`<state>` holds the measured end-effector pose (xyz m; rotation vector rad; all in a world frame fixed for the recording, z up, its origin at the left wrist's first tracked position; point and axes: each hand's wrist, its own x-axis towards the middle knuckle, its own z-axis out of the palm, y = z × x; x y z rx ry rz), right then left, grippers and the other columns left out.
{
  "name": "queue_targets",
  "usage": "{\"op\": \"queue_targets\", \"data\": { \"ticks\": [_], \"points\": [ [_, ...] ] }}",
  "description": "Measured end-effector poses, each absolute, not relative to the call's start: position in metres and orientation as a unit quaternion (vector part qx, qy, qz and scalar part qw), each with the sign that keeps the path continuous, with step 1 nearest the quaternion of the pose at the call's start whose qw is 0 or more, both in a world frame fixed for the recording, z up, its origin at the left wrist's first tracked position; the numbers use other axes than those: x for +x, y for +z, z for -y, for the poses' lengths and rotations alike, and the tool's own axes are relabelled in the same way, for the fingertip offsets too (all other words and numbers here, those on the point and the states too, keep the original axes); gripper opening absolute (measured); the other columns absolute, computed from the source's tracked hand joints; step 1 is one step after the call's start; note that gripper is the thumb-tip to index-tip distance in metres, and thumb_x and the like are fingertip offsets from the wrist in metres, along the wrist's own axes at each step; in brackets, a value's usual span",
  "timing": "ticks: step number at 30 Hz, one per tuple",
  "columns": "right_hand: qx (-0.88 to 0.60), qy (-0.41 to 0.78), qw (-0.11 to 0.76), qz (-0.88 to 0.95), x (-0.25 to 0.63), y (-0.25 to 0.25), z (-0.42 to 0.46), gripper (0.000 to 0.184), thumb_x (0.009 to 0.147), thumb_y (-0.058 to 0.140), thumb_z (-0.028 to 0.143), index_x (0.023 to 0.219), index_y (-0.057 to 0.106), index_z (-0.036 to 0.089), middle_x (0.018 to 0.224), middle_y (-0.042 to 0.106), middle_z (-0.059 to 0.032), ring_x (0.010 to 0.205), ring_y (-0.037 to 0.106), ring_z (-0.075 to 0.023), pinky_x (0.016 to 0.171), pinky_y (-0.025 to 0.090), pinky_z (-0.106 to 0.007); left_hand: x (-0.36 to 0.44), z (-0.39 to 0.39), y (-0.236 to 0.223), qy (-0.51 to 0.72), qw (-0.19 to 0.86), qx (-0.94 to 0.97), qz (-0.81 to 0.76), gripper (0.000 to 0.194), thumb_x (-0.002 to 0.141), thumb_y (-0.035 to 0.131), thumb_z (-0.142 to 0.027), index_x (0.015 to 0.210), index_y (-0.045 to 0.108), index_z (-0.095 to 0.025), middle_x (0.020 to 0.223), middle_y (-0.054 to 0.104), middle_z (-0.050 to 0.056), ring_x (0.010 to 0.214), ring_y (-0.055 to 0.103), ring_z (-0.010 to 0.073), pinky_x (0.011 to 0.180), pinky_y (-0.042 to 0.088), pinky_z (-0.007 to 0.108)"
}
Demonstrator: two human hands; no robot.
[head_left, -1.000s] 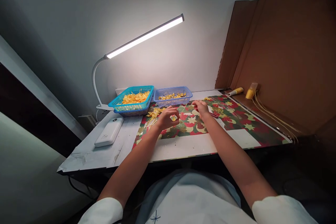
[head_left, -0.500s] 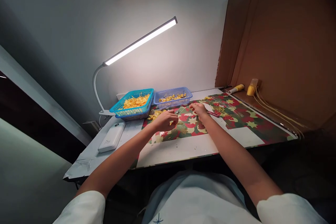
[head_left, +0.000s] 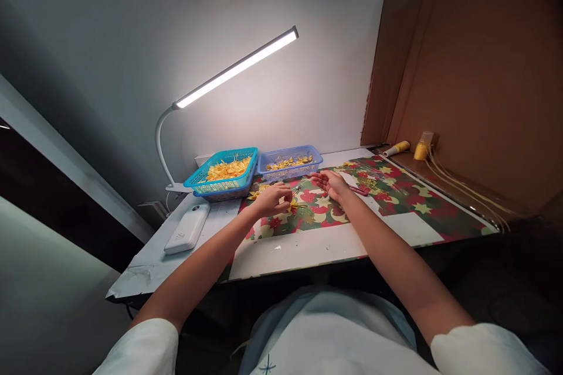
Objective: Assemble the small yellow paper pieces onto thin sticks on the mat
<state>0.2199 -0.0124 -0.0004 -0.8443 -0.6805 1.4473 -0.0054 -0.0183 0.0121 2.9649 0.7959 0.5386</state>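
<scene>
Pale and thin, a strand [head_left: 305, 181] spans the gap between the hands, its long axis slanting up and away from the left hand [head_left: 270, 199] toward the right hand [head_left: 333, 183]. The left's fingers are curled, the right's loosely extended; whether either pinches it, I cannot tell. A shiny bit [head_left: 298, 188] glints at its left end. Nearer the body than the grip, white paper [head_left: 299, 253] reaches the table's front edge [head_left: 294, 269]; beyond the grip stands a violet basket [head_left: 292, 173].

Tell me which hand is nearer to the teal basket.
Left. The left hand is on the near side of the teal basket, a little to its right; the right hand is farther off to the right.
</scene>
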Motion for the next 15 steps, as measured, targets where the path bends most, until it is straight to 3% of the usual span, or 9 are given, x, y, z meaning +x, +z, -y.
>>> {"op": "queue_targets", "data": {
  "ticks": [5, 15],
  "points": [
    [-0.364, 0.631, 0.615, 0.301, 0.22, 0.001, 0.014, 0.016, 0.083, 0.055, 0.01, 0.071, 0.048, 0.018, 0.065, 0.07, -0.0035, 0.056, 0.067, -0.0118, 0.057, 0.053, -0.02, -0.006, 0.025, 0.011, 0.171, -0.004, 0.959, -0.226, 0.002, 0.068, 0.056, -0.017, 0.067, 0.056, -0.018, 0.07, 0.059, 0.002, 0.071, 0.047, 0.0159, 0.07, 0.039, 0.028],
    [-0.323, 0.651, 0.591, 0.35, 0.216, 0.002, 0.018, 0.013, 0.084, 0.054, 0.01, 0.074, 0.051, 0.018, 0.068, 0.071, -0.0034, 0.062, 0.069, -0.0122, 0.064, 0.055, -0.021, -0.012, 0.045, 0.006, 0.176, -0.047, 0.965, -0.191, 0.011, 0.078, 0.055, -0.02, 0.068, 0.058, -0.02, 0.071, 0.059, 0.003, 0.072, 0.049, 0.016, 0.07, 0.04, 0.029]
  ]
}}
